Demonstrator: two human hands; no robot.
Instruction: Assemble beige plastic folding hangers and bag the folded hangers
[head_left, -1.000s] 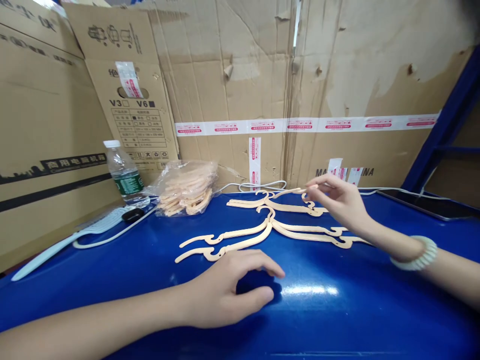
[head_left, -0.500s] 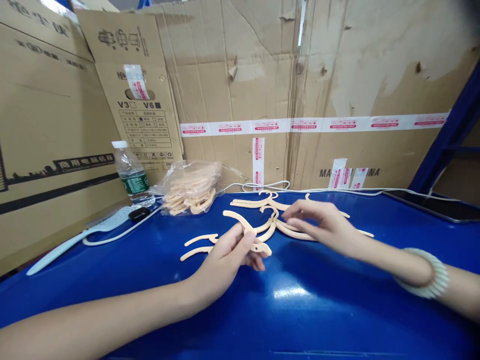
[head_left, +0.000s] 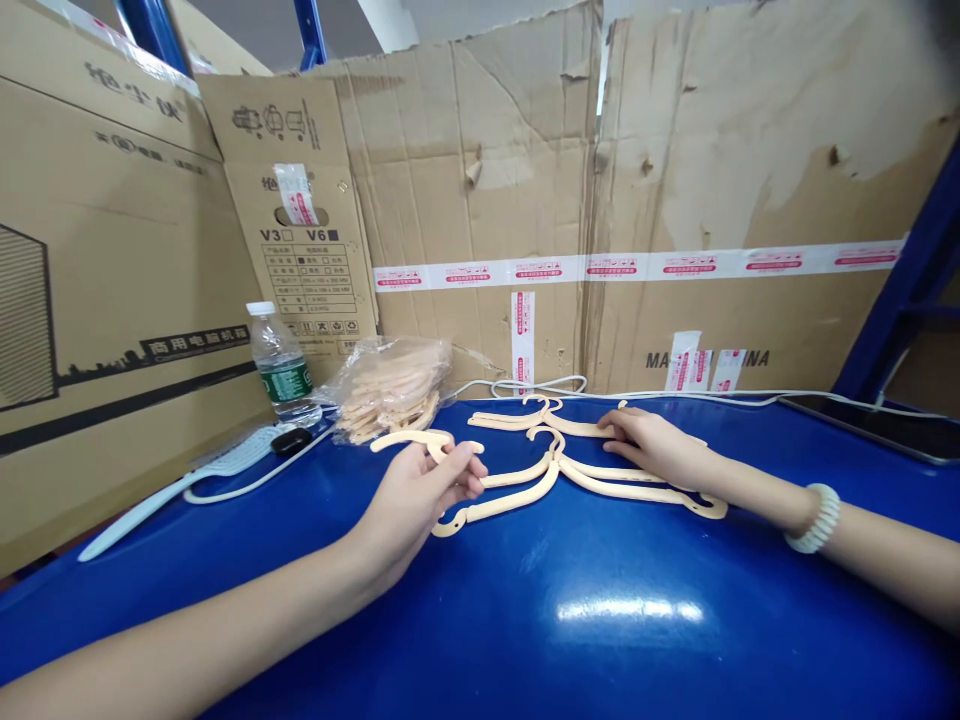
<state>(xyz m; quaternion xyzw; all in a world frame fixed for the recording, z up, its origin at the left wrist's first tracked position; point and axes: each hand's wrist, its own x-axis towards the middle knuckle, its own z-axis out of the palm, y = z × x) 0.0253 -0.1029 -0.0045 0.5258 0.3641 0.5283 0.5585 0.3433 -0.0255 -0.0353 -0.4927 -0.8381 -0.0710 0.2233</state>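
Note:
Pinched in my left hand (head_left: 420,500) is a loose beige hanger arm (head_left: 405,438), a curved plastic piece raised off the table; whether a second piece lies under my fingers I cannot tell. A front pair of beige hangers (head_left: 517,495) lies flat beside it, hooks together and arms spread to both sides. My right hand (head_left: 660,448) reaches over the right side of the back hangers (head_left: 504,420), its curled fingers closed at the right arm (head_left: 581,428). That hand hides part of the back hangers.
A clear bag of hanger pieces (head_left: 390,390) lies at the back left, with a water bottle (head_left: 281,370), a black object (head_left: 291,441) and a pale blue fly swatter (head_left: 172,500) nearby. Cardboard (head_left: 480,200) walls the blue table (head_left: 525,620). A dark tablet (head_left: 870,425) lies back right.
My left hand has moved left with the hanger arm, which now lies more level. The loose pieces beside it no longer show. My right hand has moved right, onto the back hangers.

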